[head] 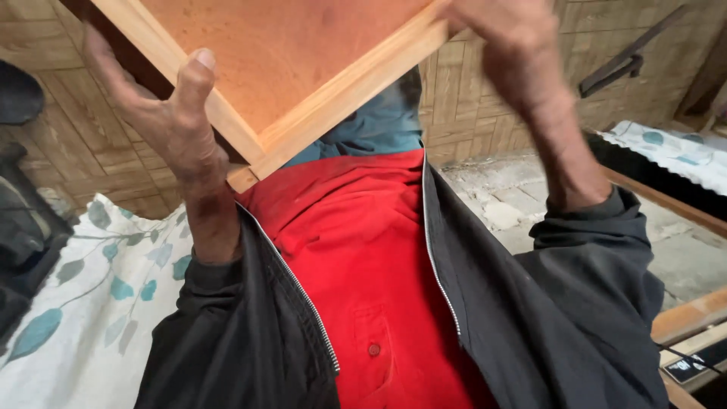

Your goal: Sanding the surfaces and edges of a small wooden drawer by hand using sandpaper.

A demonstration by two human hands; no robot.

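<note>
- Wooden panel (280, 60): reddish-brown board framed in pale timber strips, held up in the air close in front of the camera, tilted, one corner pointing down toward the person's chest. Upper part runs out of view at the top edge.
- Left hand (170, 125): wrapped around the panel's left frame edge near the lower corner; thumb lies up along the pale strip, fingers go behind the board. Closed grip on the panel.
- Right hand (515, 53): blurred, clasped over the panel's right frame edge at the top of view; fingers curl over the strip. Gripping the panel, though exact finger placement cannot be made out.
- Clothing: black zip jacket (545, 318) hanging open over a red shirt (363, 257); both sleeves reach the wrists.
- Surroundings: white cloth with a teal leaf print (98, 303) at lower left; a similar patterned cloth (674, 148) at right; woven-pattern wall (83, 144) behind; rough concrete floor (515, 212) right of the torso.
</note>
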